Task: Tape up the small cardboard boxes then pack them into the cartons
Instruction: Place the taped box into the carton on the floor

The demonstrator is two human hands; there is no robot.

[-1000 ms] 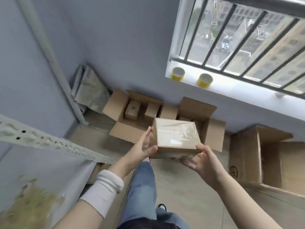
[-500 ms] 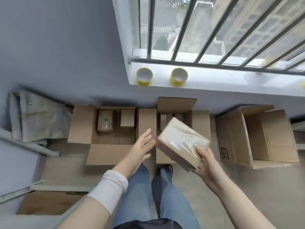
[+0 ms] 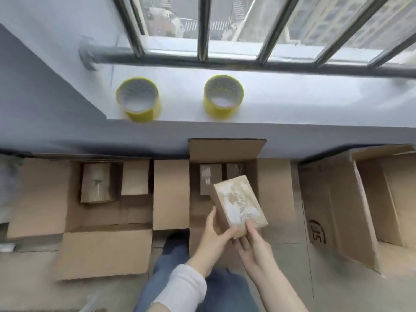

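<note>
At nine o'clock from the person, a wide, open brown cardboard carton [image 3: 101,253] sat on the grey concrete floor [image 3: 292,278] against the wall, its flaps spread flat. Two small brown cardboard boxes stood in its far half. One was glossy with tape [image 3: 95,183], and a plainer one [image 3: 135,177] stood just beside it on the right. Higher up, at eleven o'clock, a yellow roll of packing tape [image 3: 138,99] stood on the white windowsill [image 3: 292,100]. A second yellow roll [image 3: 223,96] stood near it at twelve, and both were beneath the grey metal window bars [image 3: 203,28].

Straight ahead at twelve o'clock was a second open brown carton [image 3: 225,149], its back flap upright against the wall. Two more small boxes, a taped one [image 3: 208,179] and a darker one [image 3: 235,170], sat side by side at its far end. The taped small cardboard box [image 3: 238,203] was held over this carton, tilted, its far end pointing to eleven o'clock. The left hand [image 3: 216,237], coming out of a white sleeve [image 3: 184,287], gripped the box's left side, with the thumb hooked over the near corner. The right hand [image 3: 254,246] pinched the near end, thumb on the taped top and fingers curled beneath.

At two o'clock, well apart from the hands, a larger brown carton [image 3: 333,210] with a black round logo lay tilted over, its open mouth showing.
</note>
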